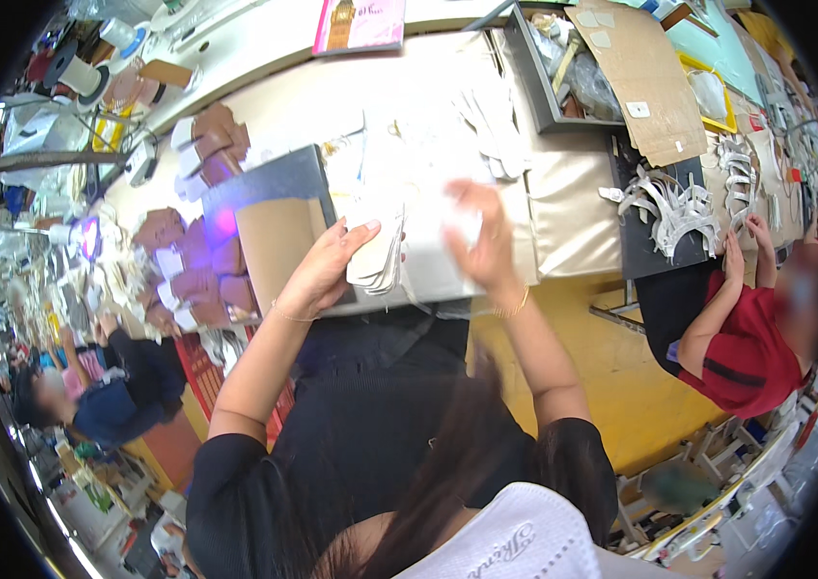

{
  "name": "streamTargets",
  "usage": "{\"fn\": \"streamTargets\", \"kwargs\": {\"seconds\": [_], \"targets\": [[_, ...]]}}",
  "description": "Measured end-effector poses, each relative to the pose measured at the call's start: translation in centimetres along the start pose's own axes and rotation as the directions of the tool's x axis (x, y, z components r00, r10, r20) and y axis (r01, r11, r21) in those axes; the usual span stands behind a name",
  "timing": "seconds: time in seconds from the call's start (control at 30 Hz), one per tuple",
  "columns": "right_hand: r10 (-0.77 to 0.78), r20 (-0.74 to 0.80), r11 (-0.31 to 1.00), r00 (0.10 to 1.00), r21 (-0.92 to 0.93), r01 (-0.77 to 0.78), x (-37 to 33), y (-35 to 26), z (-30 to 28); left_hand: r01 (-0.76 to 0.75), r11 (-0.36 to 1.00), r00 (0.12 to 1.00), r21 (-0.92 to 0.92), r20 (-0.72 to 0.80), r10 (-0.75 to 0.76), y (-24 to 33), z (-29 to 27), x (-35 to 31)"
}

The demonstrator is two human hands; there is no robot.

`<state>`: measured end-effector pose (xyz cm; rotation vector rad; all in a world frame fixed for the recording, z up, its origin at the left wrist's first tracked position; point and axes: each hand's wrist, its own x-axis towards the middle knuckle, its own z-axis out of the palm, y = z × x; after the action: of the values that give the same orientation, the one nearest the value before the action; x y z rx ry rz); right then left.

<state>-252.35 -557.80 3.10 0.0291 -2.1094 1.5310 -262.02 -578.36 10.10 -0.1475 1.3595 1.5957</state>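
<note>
My left hand grips a stack of thin white strap-like pieces at the table's near edge. Its thumb presses on top, and their rounded ends fan out below. To the right, my right hand is raised over the white table surface, its fingers curved and smeared by motion. White shows between its thumb and fingers; whether that is a held piece or the table behind cannot be made out. More white strips lie beyond that hand.
Left of my hands lies a dark board with a brown panel. Brown and white cut pieces are piled beside it. A dark tray, cardboard and white straps are on the right, near a co-worker in red.
</note>
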Motion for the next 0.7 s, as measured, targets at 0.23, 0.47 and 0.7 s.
{"fn": "streamTargets", "kwargs": {"seconds": [0.23, 0.47, 0.7], "targets": [[0.265, -0.248, 0.130, 0.932, -0.948, -0.289, 8.8, 16.6, 3.0, -0.150, 0.985, 0.984, -0.081, 0.088, 0.157, 2.3, -9.7, 2.6], [0.292, -0.221, -0.011, 0.931, -0.974, -0.227, 9.3, 18.4, 0.6, -0.530, 0.847, 0.847, 0.050, 0.090, 0.525, 0.4, -12.4, 3.7], [0.407, -0.380, 0.318, 0.831, -0.793, -0.519, 9.8, 14.0, -3.4, -0.540, 0.836, 0.831, 0.100, 0.222, 0.510, 0.0, -12.5, 2.5]]}}
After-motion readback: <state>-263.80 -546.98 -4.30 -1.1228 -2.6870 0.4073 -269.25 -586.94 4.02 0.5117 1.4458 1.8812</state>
